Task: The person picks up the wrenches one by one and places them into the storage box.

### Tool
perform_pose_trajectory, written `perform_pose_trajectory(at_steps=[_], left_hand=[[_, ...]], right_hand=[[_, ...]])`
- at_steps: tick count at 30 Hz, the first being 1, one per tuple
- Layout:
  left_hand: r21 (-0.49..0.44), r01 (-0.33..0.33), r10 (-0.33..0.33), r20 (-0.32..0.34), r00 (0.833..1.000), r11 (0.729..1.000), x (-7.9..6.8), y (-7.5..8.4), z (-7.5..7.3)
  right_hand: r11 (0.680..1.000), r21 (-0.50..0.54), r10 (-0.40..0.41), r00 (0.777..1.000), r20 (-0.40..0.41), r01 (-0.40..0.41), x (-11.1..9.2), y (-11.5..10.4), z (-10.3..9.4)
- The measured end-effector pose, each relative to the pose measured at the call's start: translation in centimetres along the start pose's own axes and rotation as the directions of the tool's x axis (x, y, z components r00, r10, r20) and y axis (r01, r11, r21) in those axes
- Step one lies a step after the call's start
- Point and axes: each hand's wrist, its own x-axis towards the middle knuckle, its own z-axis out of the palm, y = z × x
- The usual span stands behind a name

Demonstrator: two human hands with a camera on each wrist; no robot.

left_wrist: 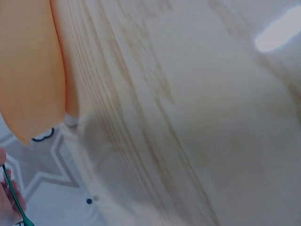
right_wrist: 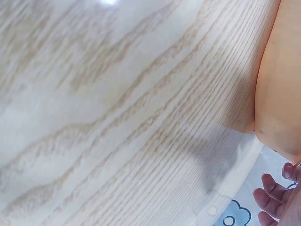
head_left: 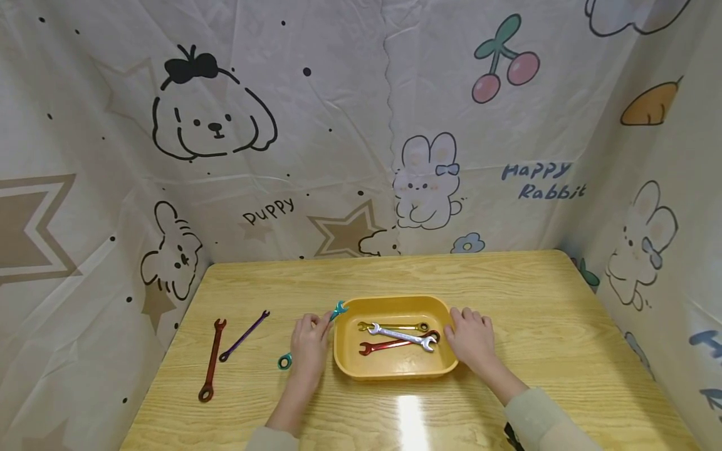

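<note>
A yellow plastic tub (head_left: pixel 395 369) stands on the table. Inside it lie a gold wrench (head_left: pixel 395 326), a silver wrench (head_left: pixel 402 336) and a red wrench (head_left: pixel 389 344), partly crossing one another. My left hand (head_left: pixel 309 347) grips a teal wrench (head_left: pixel 337 311) at the tub's left side; its open end overlaps the tub's rim and its ring end shows below the hand. In the left wrist view the wrench's shaft (left_wrist: pixel 16 200) passes between the thumb and fingers. At the tub's right rim, my right hand (head_left: pixel 472 335) rests with thumb on the edge and fingers outstretched.
To the left on the wooden table (head_left: pixel 536 300) lie a dark red wrench (head_left: pixel 212 361) and a smaller purple wrench (head_left: pixel 245 336). A printed cloth (head_left: pixel 338 156) hangs behind the table and along both sides. A small black object (head_left: pixel 512 435) shows beside the right sleeve.
</note>
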Motion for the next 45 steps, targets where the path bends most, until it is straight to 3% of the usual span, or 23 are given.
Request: perform_pose_trajectory(at_steps=[9, 18, 26, 36, 45], left_hand=[[-0.012, -0.094, 0.094, -0.024, 0.995, 0.995, 0.4, 1.5, 0.5], [-0.036, -0.159, 0.159, -0.005, 0.987, 0.987, 0.5, 2.9, 1.4], [-0.064, -0.247, 0.245, -0.035, 0.969, 0.967, 0.4, 3.9, 2.1], [-0.065, -0.292, 0.294, 0.016, 0.956, 0.954, 0.4, 5.6, 2.8], [-0.080, -0.332, 0.332, -0.009, 0.943, 0.940, 0.5, 6.5, 3.9]], right_hand=[[1.000, -0.004, 0.006, 1.000, 0.007, -0.006, 0.1, 0.1, 0.1], [1.000, -0.003, 0.010, 1.000, 0.021, -0.010, 0.1, 0.1, 0.1], [1.000, 0.004, 0.009, 1.000, 0.017, -0.009, 0.1, 0.1, 0.1], [1.000, 0.014, 0.010, 1.000, 0.021, -0.010, 0.0, 0.1, 0.1], [1.000, 0.016, 0.008, 1.000, 0.017, -0.008, 0.1, 0.1, 0.1]])
